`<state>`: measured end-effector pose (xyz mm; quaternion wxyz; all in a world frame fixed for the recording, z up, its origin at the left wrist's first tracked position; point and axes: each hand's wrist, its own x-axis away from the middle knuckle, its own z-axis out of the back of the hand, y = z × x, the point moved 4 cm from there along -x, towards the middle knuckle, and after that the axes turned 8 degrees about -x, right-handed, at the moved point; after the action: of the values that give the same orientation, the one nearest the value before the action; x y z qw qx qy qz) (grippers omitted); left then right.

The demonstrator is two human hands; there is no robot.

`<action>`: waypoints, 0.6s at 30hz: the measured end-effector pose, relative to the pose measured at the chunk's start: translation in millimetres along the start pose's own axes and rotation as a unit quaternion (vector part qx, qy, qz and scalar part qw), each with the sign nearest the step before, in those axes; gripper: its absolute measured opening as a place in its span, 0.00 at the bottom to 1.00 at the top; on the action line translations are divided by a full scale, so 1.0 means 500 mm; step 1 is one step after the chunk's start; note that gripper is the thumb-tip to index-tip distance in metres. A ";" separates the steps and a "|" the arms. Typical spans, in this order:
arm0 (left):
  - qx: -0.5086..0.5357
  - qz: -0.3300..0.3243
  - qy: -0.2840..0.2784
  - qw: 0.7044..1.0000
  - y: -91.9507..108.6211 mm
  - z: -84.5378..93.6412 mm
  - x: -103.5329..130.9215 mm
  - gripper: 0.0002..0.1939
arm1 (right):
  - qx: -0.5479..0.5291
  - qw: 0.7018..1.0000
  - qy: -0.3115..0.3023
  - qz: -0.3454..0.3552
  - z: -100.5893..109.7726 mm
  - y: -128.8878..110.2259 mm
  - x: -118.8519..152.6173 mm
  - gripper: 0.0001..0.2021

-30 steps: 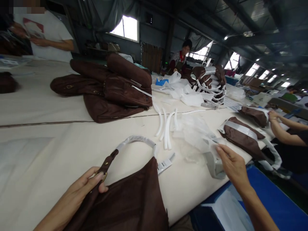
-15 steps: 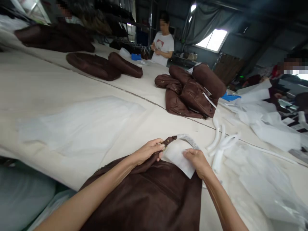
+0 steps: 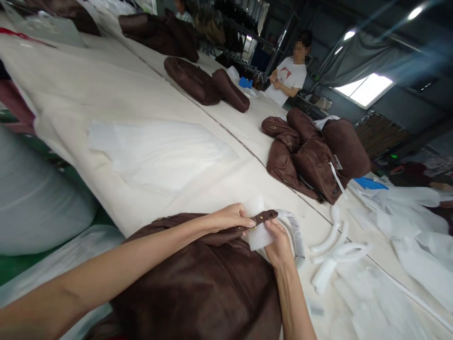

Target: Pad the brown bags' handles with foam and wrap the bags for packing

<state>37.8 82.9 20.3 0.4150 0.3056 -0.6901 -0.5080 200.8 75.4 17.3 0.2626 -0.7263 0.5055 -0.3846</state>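
A dark brown leather bag (image 3: pixel 198 278) lies at the table's near edge, below my hands. My left hand (image 3: pixel 231 219) pinches the bag's strap (image 3: pixel 266 216) close to its brass buckle (image 3: pixel 252 225). Between the fingers of my right hand (image 3: pixel 279 238) is a small white foam sheet (image 3: pixel 260 240), which passes behind the strap and shows above and below it. The right fingertips are just under the strap end; whether they touch it I cannot tell. A handle wrapped in whitish film (image 3: pixel 294 226) curves to the right of the strap.
Beyond my hands sits a pile of brown bags (image 3: pixel 307 153), with more brown bags (image 3: pixel 193 80) farther left. White foam tubes (image 3: pixel 332 259) and clear plastic sheets (image 3: pixel 382 302) lie on the right. A white sheet (image 3: pixel 159 151) covers part of the table. A person (image 3: pixel 290 78) stands across it.
My right hand has brought the foam sheet left, from beside the strap to behind it. The left hand keeps its hold near the buckle. The view has turned left and tilted.
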 end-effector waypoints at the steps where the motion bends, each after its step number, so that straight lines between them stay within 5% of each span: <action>1: 0.014 -0.002 0.006 1.000 -0.002 0.001 -0.003 0.20 | 0.001 1.000 0.003 -0.001 0.002 0.000 0.001 0.12; 9: 0.087 0.026 0.008 0.996 -0.004 -0.001 -0.003 0.20 | 0.059 0.998 0.006 -0.012 -0.016 0.006 -0.006 0.13; 14: 0.100 0.017 0.029 0.994 -0.002 0.000 -0.004 0.18 | 0.124 0.990 0.066 0.023 0.024 -0.010 0.037 0.16; 18: 0.093 0.008 0.024 0.995 0.001 -0.001 -0.002 0.17 | 0.253 0.964 -0.026 0.071 0.044 -0.022 0.090 0.28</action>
<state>38.9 83.6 20.4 0.4054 0.3494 -0.7267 -0.4306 233.4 37.0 26.5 0.4777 -0.6078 0.4353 -0.4613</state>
